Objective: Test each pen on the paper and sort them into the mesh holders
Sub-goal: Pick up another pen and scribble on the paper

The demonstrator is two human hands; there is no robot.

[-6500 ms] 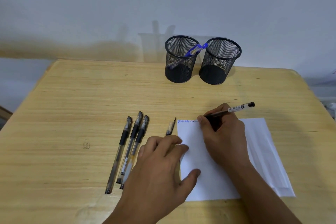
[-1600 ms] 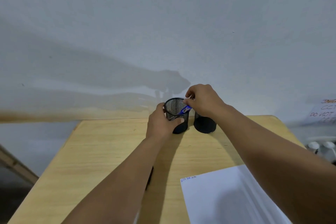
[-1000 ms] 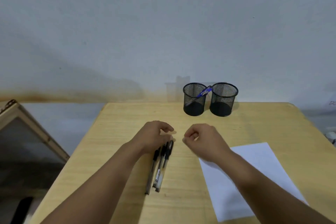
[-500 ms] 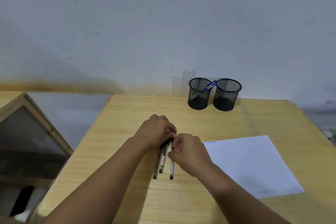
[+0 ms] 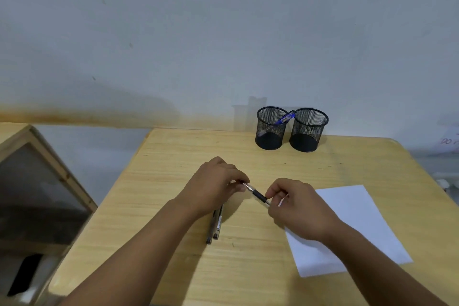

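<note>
At the far left, off the table edge, a slanted wooden-framed panel (image 5: pixel 42 171) is seen, well apart from the work. On the light wooden table (image 5: pixel 154 181), 2 dark slim pens (image 5: pixel 215 227) lie side by side, their upper ends hidden under the left hand (image 5: pixel 213 185). The cap end of a black slim plastic pen (image 5: pixel 258 196) is pinched by the curled fingers of the left hand, and its barrel is pinched by the right hand (image 5: pixel 295 206), so that the pen is held across the gap between both hands just above the table; the cap is judged to be about to be pulled off. The pen is judged light, stiff and smooth, so a firm pinch on the dark grip sleeve is advised, with the cap drawn straight along the barrel. To the right, a white sheet of paper (image 5: pixel 352 218) lies flat, partly covered by the right wrist, and bare wood remains around it for writing. At the rear, 2 black mesh holders stand touching: the left holder (image 5: pixel 269 129) contains a blue pen (image 5: pixel 285 119) leaning on its rim, and the right holder (image 5: pixel 308 131) appears empty.
</note>
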